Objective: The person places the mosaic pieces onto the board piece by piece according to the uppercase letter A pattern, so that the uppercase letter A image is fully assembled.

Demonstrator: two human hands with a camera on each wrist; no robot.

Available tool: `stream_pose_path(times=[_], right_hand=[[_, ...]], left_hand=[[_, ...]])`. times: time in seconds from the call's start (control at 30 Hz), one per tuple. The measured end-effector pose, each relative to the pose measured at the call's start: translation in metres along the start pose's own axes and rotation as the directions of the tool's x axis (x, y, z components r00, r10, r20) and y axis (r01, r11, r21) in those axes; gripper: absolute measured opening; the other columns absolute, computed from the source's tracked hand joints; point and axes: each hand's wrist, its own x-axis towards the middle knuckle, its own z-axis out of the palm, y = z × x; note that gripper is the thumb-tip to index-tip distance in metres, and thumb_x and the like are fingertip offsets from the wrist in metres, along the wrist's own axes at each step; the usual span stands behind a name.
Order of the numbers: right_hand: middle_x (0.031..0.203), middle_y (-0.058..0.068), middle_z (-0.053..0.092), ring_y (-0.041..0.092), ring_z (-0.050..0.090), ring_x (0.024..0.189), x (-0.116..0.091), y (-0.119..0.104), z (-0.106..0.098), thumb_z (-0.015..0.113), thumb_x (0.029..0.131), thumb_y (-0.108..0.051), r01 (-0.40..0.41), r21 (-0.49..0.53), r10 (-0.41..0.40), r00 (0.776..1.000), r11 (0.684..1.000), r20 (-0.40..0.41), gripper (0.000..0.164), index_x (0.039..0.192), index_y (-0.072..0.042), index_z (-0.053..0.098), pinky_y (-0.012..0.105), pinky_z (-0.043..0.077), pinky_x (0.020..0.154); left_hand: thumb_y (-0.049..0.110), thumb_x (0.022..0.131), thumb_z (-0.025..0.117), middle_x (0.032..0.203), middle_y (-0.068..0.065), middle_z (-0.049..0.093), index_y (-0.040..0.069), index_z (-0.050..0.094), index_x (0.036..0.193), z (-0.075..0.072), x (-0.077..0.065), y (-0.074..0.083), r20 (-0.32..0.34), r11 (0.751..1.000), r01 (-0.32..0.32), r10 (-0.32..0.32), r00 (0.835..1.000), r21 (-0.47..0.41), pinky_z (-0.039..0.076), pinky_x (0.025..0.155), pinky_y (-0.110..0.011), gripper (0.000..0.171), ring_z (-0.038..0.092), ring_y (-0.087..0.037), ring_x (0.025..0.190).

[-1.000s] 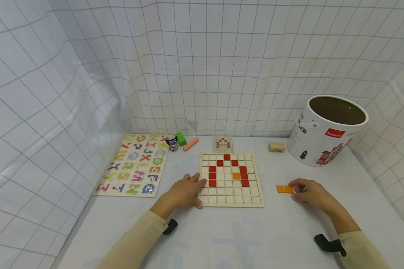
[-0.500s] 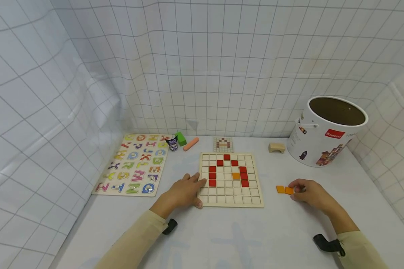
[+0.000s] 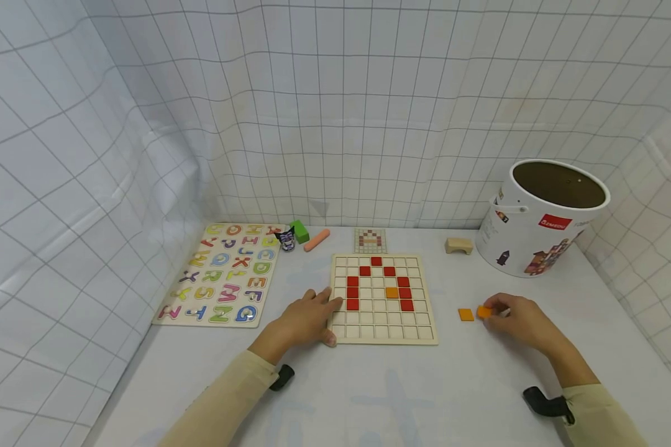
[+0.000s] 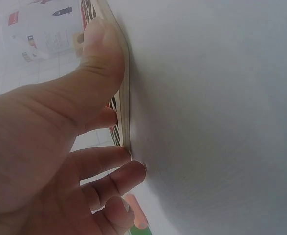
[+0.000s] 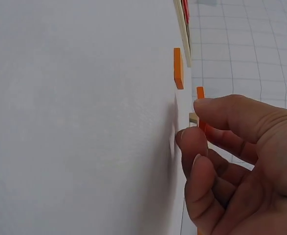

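My left hand (image 3: 307, 318) rests against the left edge of a wooden grid board (image 3: 388, 333). Its thumb touches the board's near left corner, as the left wrist view also shows, and the fingers lie fairly straight. Red square tiles (image 3: 353, 293) form an arch on the board, with a single orange tile (image 3: 391, 292) inside it at the right. To the right of the board, my right hand (image 3: 519, 318) pinches an orange square tile (image 3: 483, 311) between thumb and fingers, lifted off the table. Another orange tile (image 5: 178, 68) lies on the table just left of it.
Behind the board lies a small pattern card (image 3: 370, 241). A letter puzzle board (image 3: 218, 273), a dark figurine (image 3: 286, 239), a green block (image 3: 299, 231) and an orange stick (image 3: 317, 240) are to the left. A wooden arch block (image 3: 459, 246) and white bucket (image 3: 528, 239) stand back right.
My right hand has picked up the right one of the two orange tiles, and it now sits apart from the other. My left hand and the board have stayed in place.
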Motion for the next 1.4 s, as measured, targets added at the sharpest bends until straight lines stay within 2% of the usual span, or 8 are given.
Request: stream_pose_path(times=[0.23, 0.4, 0.6, 0.73, 0.9, 1.13, 1.4], right_hand=[[0.094, 0.007, 0.067, 0.019, 0.060, 0.075, 0.001, -0.001, -0.008, 0.070, 0.095, -0.014, -0.059, 0.118, 0.056, 0.998, 0.991, 0.032, 0.031, 0.123, -0.002, 0.063, 0.028, 0.053, 0.061], [0.095, 0.009, 0.068, 0.021, 0.062, 0.076, 0.008, -0.005, -0.008, 0.069, 0.097, -0.013, -0.047, 0.186, 0.043, 0.999, 0.981, 0.030, 0.032, 0.126, -0.003, 0.062, 0.028, 0.054, 0.064], [0.094, 0.009, 0.068, 0.021, 0.062, 0.075, 0.026, -0.024, -0.001, 0.070, 0.096, -0.013, -0.003, 0.231, -0.007, 0.999, 0.973, 0.044, 0.031, 0.125, -0.003, 0.063, 0.028, 0.055, 0.064], [0.093, 0.009, 0.066, 0.020, 0.061, 0.073, 0.039, -0.040, 0.010, 0.071, 0.095, -0.012, 0.038, 0.256, -0.048, 0.998, 0.966, 0.035, 0.030, 0.123, -0.003, 0.064, 0.029, 0.054, 0.063], [0.092, 0.009, 0.064, 0.019, 0.061, 0.066, 0.052, -0.067, 0.031, 0.071, 0.093, -0.012, 0.038, 0.312, -0.051, 0.998, 0.949, 0.033, 0.030, 0.121, -0.005, 0.065, 0.028, 0.052, 0.056], [0.091, 0.010, 0.063, 0.020, 0.058, 0.064, 0.070, -0.106, 0.055, 0.071, 0.093, -0.010, 0.067, 0.375, -0.106, 0.991, 0.924, 0.083, 0.030, 0.122, -0.005, 0.065, 0.028, 0.050, 0.056], [0.086, 0.005, 0.058, 0.016, 0.053, 0.065, 0.088, -0.131, 0.077, 0.071, 0.090, -0.010, 0.151, 0.281, -0.184, 0.978, 0.948, 0.094, 0.025, 0.115, -0.007, 0.068, 0.027, 0.046, 0.058]], left_hand=[[0.047, 0.079, 0.081, 0.162, -0.017, 0.036, 0.016, 0.048, 0.153, -0.003, -0.001, 0.002, 0.011, 1.000, 0.004, -0.004, 1.000, -0.003, 0.046, 0.102, -0.053, 0.086, 0.043, -0.039, 0.136], [0.047, 0.078, 0.081, 0.162, -0.017, 0.037, 0.016, 0.049, 0.153, -0.003, -0.001, 0.002, 0.008, 1.000, 0.006, -0.006, 1.000, 0.001, 0.046, 0.102, -0.052, 0.087, 0.044, -0.039, 0.136], [0.046, 0.078, 0.082, 0.161, -0.018, 0.038, 0.015, 0.049, 0.152, -0.003, -0.001, 0.003, 0.006, 1.000, 0.002, -0.002, 1.000, -0.009, 0.046, 0.103, -0.053, 0.086, 0.043, -0.041, 0.138], [0.046, 0.079, 0.082, 0.162, -0.018, 0.037, 0.015, 0.049, 0.153, -0.003, -0.001, 0.002, 0.010, 1.000, 0.007, -0.007, 1.000, -0.012, 0.045, 0.105, -0.054, 0.086, 0.041, -0.041, 0.139], [0.047, 0.079, 0.081, 0.162, -0.017, 0.036, 0.016, 0.048, 0.153, -0.003, -0.002, 0.002, 0.012, 1.000, 0.009, -0.009, 1.000, 0.000, 0.046, 0.103, -0.053, 0.087, 0.043, -0.039, 0.137], [0.048, 0.079, 0.081, 0.162, -0.017, 0.036, 0.017, 0.048, 0.153, -0.002, -0.001, 0.001, 0.007, 1.000, 0.008, -0.008, 1.000, -0.004, 0.046, 0.103, -0.053, 0.088, 0.043, -0.039, 0.137], [0.048, 0.078, 0.081, 0.163, -0.016, 0.036, 0.018, 0.048, 0.153, 0.000, 0.001, 0.000, 0.011, 1.000, 0.009, -0.009, 1.000, -0.003, 0.046, 0.102, -0.051, 0.087, 0.043, -0.037, 0.136]])
